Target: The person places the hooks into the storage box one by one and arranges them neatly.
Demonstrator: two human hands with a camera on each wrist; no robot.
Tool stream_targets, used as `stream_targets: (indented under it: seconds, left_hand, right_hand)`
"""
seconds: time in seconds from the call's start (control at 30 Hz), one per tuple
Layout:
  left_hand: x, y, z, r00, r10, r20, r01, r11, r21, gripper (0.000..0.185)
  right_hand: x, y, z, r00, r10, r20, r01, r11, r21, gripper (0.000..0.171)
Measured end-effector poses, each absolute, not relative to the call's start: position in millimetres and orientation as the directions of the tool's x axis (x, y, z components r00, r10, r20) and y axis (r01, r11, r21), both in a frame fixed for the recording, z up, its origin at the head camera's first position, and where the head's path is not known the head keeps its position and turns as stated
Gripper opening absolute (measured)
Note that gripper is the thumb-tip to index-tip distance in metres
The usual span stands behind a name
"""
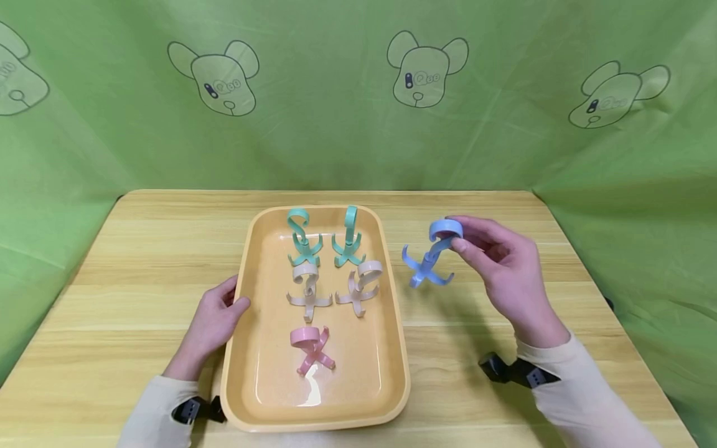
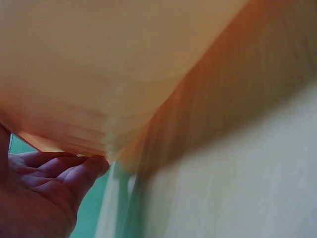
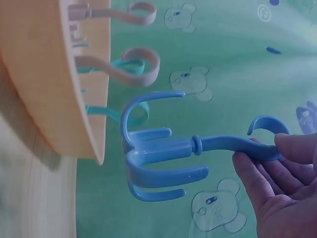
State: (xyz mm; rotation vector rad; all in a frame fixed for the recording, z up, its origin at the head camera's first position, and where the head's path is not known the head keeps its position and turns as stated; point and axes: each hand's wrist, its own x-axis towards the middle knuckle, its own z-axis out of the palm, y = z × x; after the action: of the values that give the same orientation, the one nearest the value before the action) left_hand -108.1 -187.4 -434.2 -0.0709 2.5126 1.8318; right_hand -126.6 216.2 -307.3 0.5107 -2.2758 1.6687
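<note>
My right hand [image 1: 506, 264] pinches a blue four-pronged hook hanger [image 1: 428, 264] by its curved top hook, thumb on one side and fingers behind. Held above the table to the right of the tray, the hanger has its prongs pointing down and left. At the left side, my left hand [image 1: 215, 317] grips the rim of a yellow-orange tray [image 1: 396, 348], thumb on top. Seen in the left wrist view, its fingers [image 2: 91, 168] reach the tray's outer side. Inside the tray stand two green hangers [image 1: 305, 249], two beige hangers [image 1: 310, 298] and a pink hanger [image 1: 315, 358].
A light wooden table [image 1: 140, 267] lies beneath everything. Green cloth [image 1: 336, 149] with printed animal heads hangs behind it and along both sides. Black cameras [image 1: 510, 370] are strapped to both wrists over pale sleeves.
</note>
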Motion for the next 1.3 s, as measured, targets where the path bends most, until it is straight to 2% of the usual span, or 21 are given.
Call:
stream_targets:
  seconds: [0.33, 0.57, 0.7, 0.93, 1.17, 1.3]
  left_hand:
    - [-108, -188, -435, -0.999, -0.010, -0.046, -0.046, 0.313, 0.949, 0.048]
    - [-108, -188, -434, -0.998, -0.010, -0.061, -0.061, 0.306, 0.950, 0.048]
    - [-108, -188, -433, -0.998, -0.012, -0.062, -0.063, 0.300, 0.952, 0.048]
    - [-107, -188, -432, -0.998, -0.011, -0.059, -0.060, 0.297, 0.953, 0.048]
    - [-107, -188, -432, -0.998, -0.006, -0.057, -0.056, 0.283, 0.957, 0.048]
    - [-107, -188, -432, -0.998, -0.002, -0.056, -0.055, 0.280, 0.959, 0.048]
  right_hand:
    - [-109, 210, -306, -0.840, -0.198, 0.506, -0.541, 0.231, -0.808, 0.032]
    - [-101, 203, -305, -0.774, -0.307, 0.554, -0.595, 0.052, -0.802, 0.033]
    - [-95, 198, -304, -0.751, -0.363, 0.552, -0.596, 0.011, -0.803, 0.029]
    - [-90, 190, -307, -0.700, -0.436, 0.565, -0.613, -0.039, -0.789, 0.032]
    - [-86, 181, -311, -0.763, -0.483, 0.429, -0.521, 0.068, -0.851, 0.030]
    - [-88, 176, -316, -0.759, -0.518, 0.395, -0.490, 0.055, -0.870, 0.031]
